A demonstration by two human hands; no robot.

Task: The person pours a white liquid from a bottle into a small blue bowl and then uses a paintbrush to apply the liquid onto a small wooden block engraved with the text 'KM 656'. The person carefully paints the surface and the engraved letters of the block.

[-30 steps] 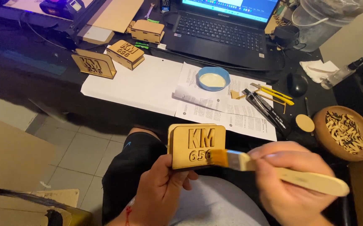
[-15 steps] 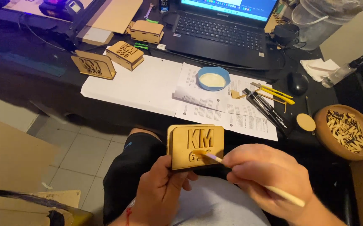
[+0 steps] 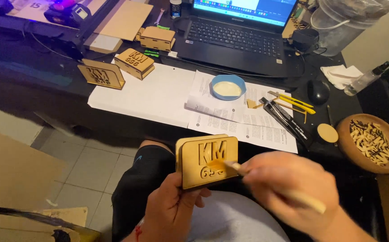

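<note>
Right now the wooden box (image 3: 208,162), a small laser-cut piece with raised letters and digits on its front face, sits upright in the left hand (image 3: 173,210), whose fingers are wrapped round its lower edge with the thumb up against the front. It is held over the person's lap, near the bottom middle of the view. The right hand (image 3: 288,188), blurred with motion, has its fingers pinched shut on a slim wooden-handled brush (image 3: 266,183); the brush tip touches the box's face just beside the lower row of digits.

The step in hand looks like brushing a coat onto the lettered face, with the lower right part being covered. The next move probably calls for steady short strokes and a firm hold so the face does not tilt.

Farther off, on the dark desk (image 3: 37,76), a blue bowl (image 3: 228,87) of pale liquid rests on white paper sheets (image 3: 158,92). To its left are two more lettered wooden boxes (image 3: 134,62); to its right, a yellow utility knife (image 3: 293,101) and a round wooden bowl (image 3: 371,142) of small cut pieces. A laptop (image 3: 241,33) stands at the far side.
</note>
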